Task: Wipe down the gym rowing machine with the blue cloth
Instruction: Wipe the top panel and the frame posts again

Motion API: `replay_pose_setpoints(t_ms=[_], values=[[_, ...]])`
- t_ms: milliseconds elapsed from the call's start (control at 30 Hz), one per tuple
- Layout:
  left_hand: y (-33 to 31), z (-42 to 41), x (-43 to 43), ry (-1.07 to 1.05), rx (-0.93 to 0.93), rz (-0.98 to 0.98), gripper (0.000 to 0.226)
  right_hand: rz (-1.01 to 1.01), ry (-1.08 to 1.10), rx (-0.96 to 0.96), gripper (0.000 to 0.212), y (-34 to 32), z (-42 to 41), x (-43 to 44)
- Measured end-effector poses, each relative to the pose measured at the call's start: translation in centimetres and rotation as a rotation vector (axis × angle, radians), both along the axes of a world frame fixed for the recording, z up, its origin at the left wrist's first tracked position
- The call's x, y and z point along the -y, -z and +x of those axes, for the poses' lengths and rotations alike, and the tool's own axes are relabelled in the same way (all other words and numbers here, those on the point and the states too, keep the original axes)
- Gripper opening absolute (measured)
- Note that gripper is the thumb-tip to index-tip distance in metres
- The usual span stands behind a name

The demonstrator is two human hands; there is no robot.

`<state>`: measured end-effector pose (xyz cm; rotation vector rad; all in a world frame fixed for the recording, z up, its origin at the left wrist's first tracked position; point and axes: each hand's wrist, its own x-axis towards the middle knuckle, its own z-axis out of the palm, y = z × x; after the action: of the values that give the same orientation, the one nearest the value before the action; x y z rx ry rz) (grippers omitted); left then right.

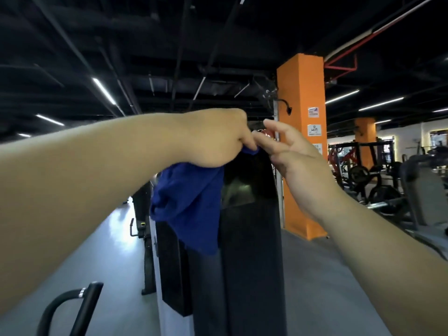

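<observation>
The left hand (218,139) gripped the blue cloth (186,204) in a closed fist at the top of the rowing machine (249,251). Most of the fabric hung loose down the machine's left side. The right hand (291,154) was just right of that fist with its fingers spread and relaxed. Its thumb met the cloth's upper corner, but whether it pinched the corner could not be told.

The likely trouble was the dangling bulk. Bunched like that, little of it would press flat, so a pass might leave streaks, or the tail might snag on an edge.

The cloth looked soft, thin and creased. The machine was a tall, flat-faced black column with a glossy, reflective panel (242,190) near its top. An orange pillar (300,141) stood behind it to the right.
</observation>
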<state>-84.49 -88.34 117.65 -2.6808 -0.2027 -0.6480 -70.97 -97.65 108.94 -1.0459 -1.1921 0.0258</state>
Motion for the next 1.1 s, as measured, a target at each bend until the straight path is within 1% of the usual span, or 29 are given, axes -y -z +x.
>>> replay_pose_setpoints(t_ms=[100,167,233,300,367,467,533,600,633,700,767,833,900,967,1033,1100], values=[[-0.7,2.0,0.7,-0.025,-0.040,0.026,0.046,0.054,-0.068,-0.066,0.056,0.1,0.5,0.1],[-0.6,0.9,0.4,-0.057,-0.035,0.041,0.044,0.052,-0.058,-0.061,0.052,0.1,0.5,0.1],[0.0,-1.4,-0.8,-0.035,0.020,-0.036,0.041,0.037,-0.037,-0.048,0.058,-0.1,0.6,0.0],[0.7,-2.9,-1.2,-0.026,0.080,-0.118,0.039,0.041,-0.030,-0.065,0.060,-0.3,0.3,-0.1],[0.2,-1.6,-0.5,-0.022,0.050,-0.066,0.041,0.089,-0.043,-0.132,0.053,-0.5,0.2,-0.2],[-0.8,1.6,1.4,-0.036,-0.019,-0.007,0.047,0.152,-0.091,-0.238,0.036,-0.5,-0.1,0.0],[-1.1,1.8,1.4,-0.051,-0.014,-0.012,0.048,0.153,-0.098,-0.268,0.036,-0.5,-0.1,0.1],[-0.3,-0.3,0.3,-0.072,-0.020,0.004,0.045,0.120,-0.068,-0.264,0.035,-0.5,0.1,0.4],[0.5,-1.8,-0.5,-0.071,0.015,-0.026,0.043,0.097,-0.049,-0.242,0.033,-0.6,0.1,0.4],[2.3,-3.7,-1.8,-0.013,0.150,-0.102,0.041,0.045,0.020,-0.153,0.030,-0.8,0.0,0.3],[3.6,-3.5,-2.4,0.068,0.241,-0.145,0.041,0.005,0.113,-0.031,0.036,-1.1,-0.6,0.0],[3.2,-1.9,-2.3,0.112,0.260,-0.173,0.040,-0.014,0.172,0.069,0.044,-1.5,-1.9,-0.3],[3.1,-1.1,-2.1,0.141,0.299,-0.171,0.039,-0.011,0.226,0.147,0.047,-1.7,-3.1,-0.5],[4.4,-1.7,-3.1,0.205,0.394,-0.188,0.038,0.000,0.291,0.195,0.044,-1.6,-3.9,-0.7],[7.2,-2.8,-4.8,0.298,0.541,-0.174,0.035,0.020,0.325,0.213,0.039,-1.3,-4.5,-0.7],[10.3,-3.8,-5.9,0.313,0.677,-0.156,0.041,0.018,0.340,0.227,0.036,-0.7,-5.2,-1.1]])
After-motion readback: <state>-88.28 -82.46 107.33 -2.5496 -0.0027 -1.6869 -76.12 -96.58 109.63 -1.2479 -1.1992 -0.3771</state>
